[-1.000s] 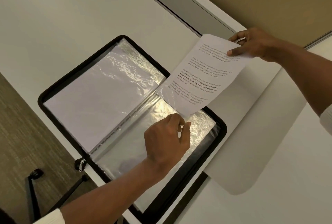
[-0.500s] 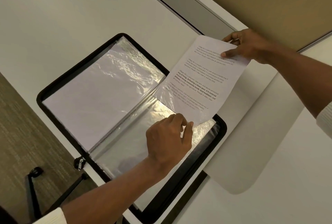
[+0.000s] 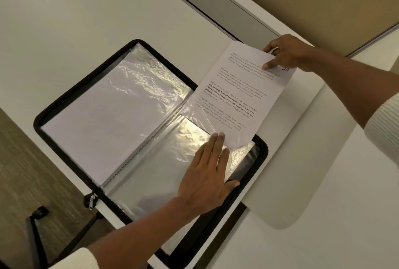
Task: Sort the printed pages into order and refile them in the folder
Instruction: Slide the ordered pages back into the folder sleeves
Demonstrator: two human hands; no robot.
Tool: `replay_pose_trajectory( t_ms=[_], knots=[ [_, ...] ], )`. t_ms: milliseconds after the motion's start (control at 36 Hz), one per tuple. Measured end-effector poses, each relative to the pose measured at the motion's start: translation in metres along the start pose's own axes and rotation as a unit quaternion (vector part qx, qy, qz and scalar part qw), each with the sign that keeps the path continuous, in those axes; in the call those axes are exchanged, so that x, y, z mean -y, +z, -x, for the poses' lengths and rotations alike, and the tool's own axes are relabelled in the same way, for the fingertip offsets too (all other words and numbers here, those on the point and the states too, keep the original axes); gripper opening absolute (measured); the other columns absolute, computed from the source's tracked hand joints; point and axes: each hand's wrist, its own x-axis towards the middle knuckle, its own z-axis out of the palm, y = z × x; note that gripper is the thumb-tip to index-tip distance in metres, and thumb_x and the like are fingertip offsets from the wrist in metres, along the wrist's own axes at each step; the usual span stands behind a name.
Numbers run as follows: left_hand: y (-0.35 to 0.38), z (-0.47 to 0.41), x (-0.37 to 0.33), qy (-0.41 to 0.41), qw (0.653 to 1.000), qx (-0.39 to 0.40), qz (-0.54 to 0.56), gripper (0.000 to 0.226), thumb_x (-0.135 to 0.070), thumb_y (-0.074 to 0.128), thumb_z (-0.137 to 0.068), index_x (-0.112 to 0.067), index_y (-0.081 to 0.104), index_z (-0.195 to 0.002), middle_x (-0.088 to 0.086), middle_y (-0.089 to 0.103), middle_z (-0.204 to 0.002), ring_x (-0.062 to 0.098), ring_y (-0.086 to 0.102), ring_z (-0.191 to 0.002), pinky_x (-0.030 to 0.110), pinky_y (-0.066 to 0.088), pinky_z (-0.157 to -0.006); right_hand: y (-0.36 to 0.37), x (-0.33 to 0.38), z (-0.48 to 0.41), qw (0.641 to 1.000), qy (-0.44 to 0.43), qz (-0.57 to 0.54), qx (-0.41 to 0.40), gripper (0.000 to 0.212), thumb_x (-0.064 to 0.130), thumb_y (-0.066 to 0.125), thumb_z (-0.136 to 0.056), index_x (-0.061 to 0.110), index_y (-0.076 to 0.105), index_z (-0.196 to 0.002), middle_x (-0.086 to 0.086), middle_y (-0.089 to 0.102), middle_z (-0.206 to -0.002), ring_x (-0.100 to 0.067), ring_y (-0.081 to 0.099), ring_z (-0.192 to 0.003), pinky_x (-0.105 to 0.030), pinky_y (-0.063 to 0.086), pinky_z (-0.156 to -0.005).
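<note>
Printed page (image 3: 241, 91): long axis slants away from me, near end tucked in the sleeve (image 3: 164, 171) of the open folder (image 3: 263, 152) on the bench (image 3: 86, 20). My right hand (image 3: 289, 52) pinches its far end. My left hand (image 3: 207, 173), fingers straight, presses the sleeve beside the near corner.

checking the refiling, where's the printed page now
Head view, right of centre: the printed page has its lower end in the right clear sleeve of the folder beside the left hand, top pinched by the right hand.
</note>
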Motion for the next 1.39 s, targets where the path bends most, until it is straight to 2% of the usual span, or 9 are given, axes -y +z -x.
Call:
replay_pose_trajectory(
  t_ms=[250,389,500,639,806,1000,1139,1250,1389],
  knots=[
    [-0.024,-0.036,-0.004,-0.010,0.995,-0.073,0.074,0.052,-0.055,0.051,-0.106,-0.010,0.064,-0.129,0.017,0.048,-0.156,0.033,0.038,-0.150,0.050,0.038,-0.118,0.005,-0.003,-0.003,1.000,0.002,-0.010,-0.009,0.049,0.012,0.090,-0.081,0.011,0.070,-0.126,-0.011,0.067,-0.121,-0.033,0.067,-0.105,-0.030,0.051,-0.070],
    [-0.039,-0.098,-0.002,0.043,0.999,-0.025,0.007,0.040,-0.050,0.061,-0.099,-0.013,0.073,-0.106,0.006,0.074,-0.109,0.029,0.061,-0.114,0.047,0.039,-0.109,0.005,-0.001,0.001,1.000,-0.015,-0.013,-0.008,0.047,0.010,0.088,-0.082,0.010,0.070,-0.126,-0.008,0.066,-0.116,-0.029,0.065,-0.107,-0.029,0.049,-0.072],
    [-0.050,-0.133,-0.005,0.095,0.992,0.075,-0.034,0.036,-0.050,0.060,-0.099,-0.016,0.072,-0.101,0.001,0.075,-0.098,0.025,0.066,-0.099,0.045,0.041,-0.104,0.005,-0.001,0.003,1.000,-0.025,-0.014,-0.008,0.048,0.009,0.088,-0.083,0.008,0.070,-0.127,-0.008,0.068,-0.116,-0.030,0.066,-0.108,-0.033,0.052,-0.083],
    [-0.057,-0.166,-0.013,0.042,0.967,0.250,-0.007,0.040,-0.054,0.067,-0.096,-0.017,0.056,-0.091,-0.003,0.059,-0.090,0.022,0.058,-0.086,0.040,0.047,-0.095,0.003,-0.005,0.006,1.000,-0.024,-0.008,0.011,0.046,0.012,0.087,-0.084,0.010,0.069,-0.127,-0.006,0.065,-0.114,-0.031,0.066,-0.106,-0.031,0.051,-0.073],
    [-0.055,-0.185,-0.023,-0.005,0.942,0.328,0.075,0.027,-0.022,0.087,-0.076,-0.015,0.061,-0.079,0.003,0.071,-0.086,0.021,0.072,-0.082,0.042,0.064,-0.080,0.003,-0.004,0.007,0.999,-0.028,-0.011,0.023,0.050,0.012,0.087,-0.084,0.008,0.066,-0.129,-0.008,0.067,-0.115,-0.030,0.066,-0.101,-0.034,0.052,-0.082],
    [-0.055,-0.189,-0.033,-0.032,0.942,0.324,0.086,0.026,-0.012,0.074,-0.079,-0.015,0.051,-0.069,0.004,0.063,-0.077,0.025,0.070,-0.080,0.039,0.062,-0.075,0.007,0.000,0.011,0.999,-0.030,-0.002,0.033,0.045,0.014,0.086,-0.086,0.012,0.067,-0.127,-0.008,0.068,-0.115,-0.031,0.069,-0.098,-0.035,0.054,-0.081],
    [-0.057,-0.187,-0.037,-0.068,0.948,0.293,0.106,0.031,-0.010,0.066,-0.086,-0.015,0.044,-0.065,0.004,0.054,-0.072,0.027,0.066,-0.078,0.037,0.057,-0.073,0.002,0.000,0.012,0.999,-0.032,-0.009,0.019,0.040,0.013,0.085,-0.087,0.012,0.068,-0.123,-0.009,0.070,-0.112,-0.027,0.068,-0.094,-0.028,0.052,-0.068],
    [-0.060,-0.187,-0.036,-0.071,0.943,0.306,0.110,0.039,-0.022,0.083,-0.082,-0.018,0.047,-0.067,0.004,0.063,-0.078,0.027,0.071,-0.085,0.042,0.063,-0.084,0.001,0.001,0.012,0.999,-0.029,-0.012,0.015,0.038,0.012,0.085,-0.087,0.013,0.069,-0.121,-0.010,0.072,-0.114,-0.026,0.068,-0.093,-0.028,0.053,-0.068],
    [-0.062,-0.186,-0.039,-0.064,0.949,0.296,0.091,0.035,-0.025,0.091,-0.076,-0.020,0.057,-0.077,0.001,0.068,-0.088,0.023,0.069,-0.084,0.035,0.058,-0.076,0.001,0.002,0.012,0.999,-0.031,-0.001,0.014,0.038,0.014,0.085,-0.087,0.014,0.070,-0.121,-0.010,0.072,-0.116,-0.026,0.067,-0.094,-0.031,0.055,-0.075]
  ],
)
